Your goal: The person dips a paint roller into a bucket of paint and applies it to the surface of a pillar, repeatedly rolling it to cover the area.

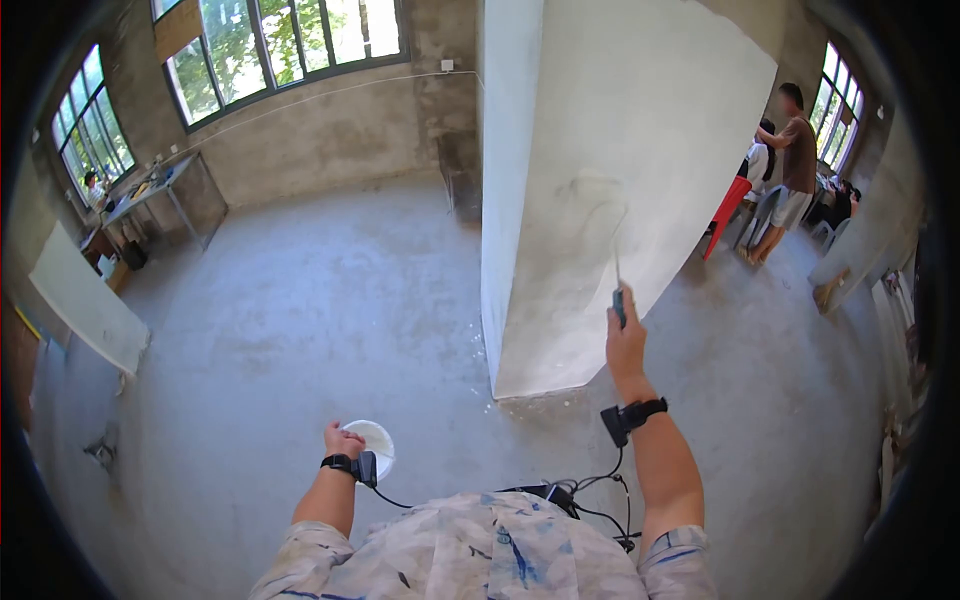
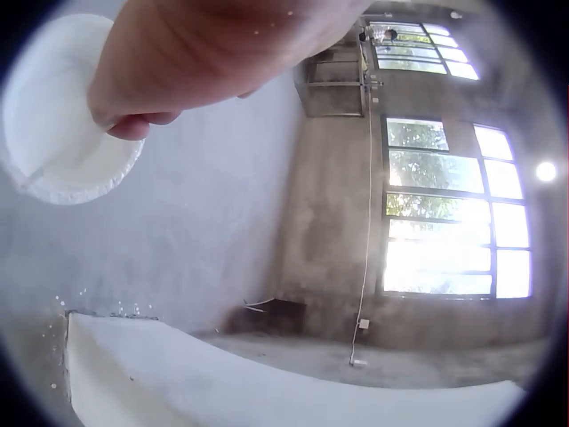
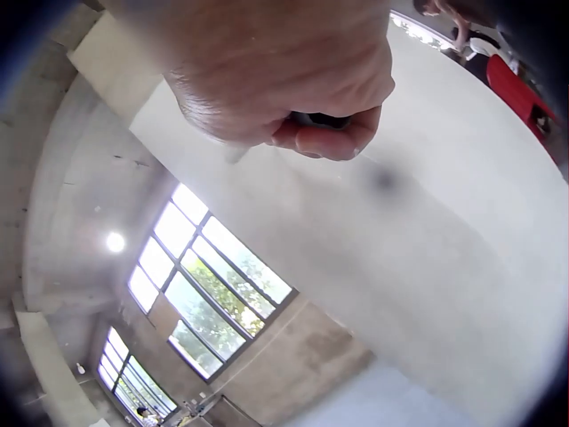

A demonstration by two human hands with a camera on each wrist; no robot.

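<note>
Standing in a bare, unfinished room, I note a grey concrete floor [image 1: 300,330], rough and dusty, with pale specks where it meets the foot of a freestanding wall block [image 1: 560,200]. The block's faces are coated white, and the broad face shows faint smeared arcs in the coat. Large metal-framed windows [image 1: 290,40] run along the far wall, with green foliage outside. A worktop [image 1: 160,185] stands below the windows on the left. Beyond the block, on the right, people [image 1: 795,170] gather beside a red chair [image 1: 728,212].

The right hand [image 1: 626,340] is raised in front of the broad white face. Its fingers are curled tight round the dark handle of a thin-bladed tool [image 1: 619,300], and the right wrist view confirms the closed grip on the handle. The blade points up against the white face. Whether its tip actually touches the coat cannot be told.

The left hand [image 1: 342,440] is held low, near the person's waist and well apart from the block. It grips a round white bowl [image 1: 375,445] by the rim, with the fingers hooked over the edge, as the left wrist view shows. The inside of the bowl is white.

Each wrist carries a black strapped device [image 1: 628,415], and dark cables trail from it to the person's front.
</note>
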